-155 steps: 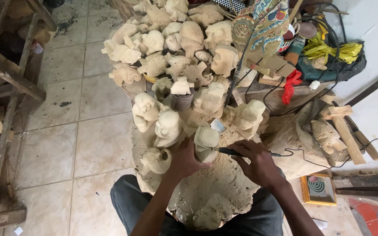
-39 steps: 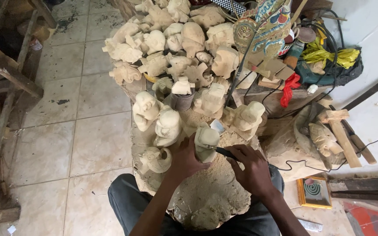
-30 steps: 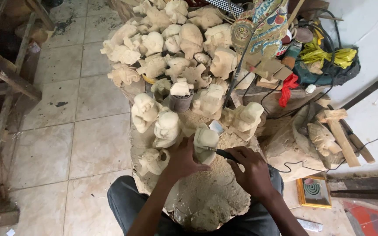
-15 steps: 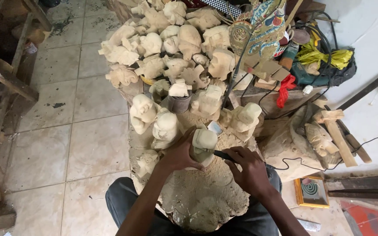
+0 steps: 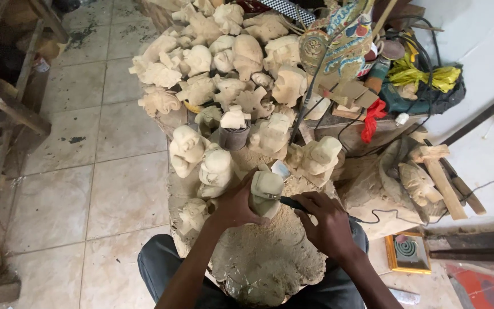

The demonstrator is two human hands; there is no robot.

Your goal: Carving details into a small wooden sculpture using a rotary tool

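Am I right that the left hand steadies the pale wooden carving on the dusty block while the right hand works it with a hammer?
Not quite. In the head view the right hand holds a slim, dark, pen-like tool with a cord, not a hammer. The rest stands: the left hand steadies the pale wooden carving on the dusty block.

Grimy tiled floor (image 5: 87, 171), wood bench (image 5: 7, 109) left, white wall (image 5: 475, 40) right.

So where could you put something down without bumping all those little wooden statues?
The tiled floor left of the dusty block is bare. So is the block's near end, below both hands. The pile of carvings and cluttered corner are packed.
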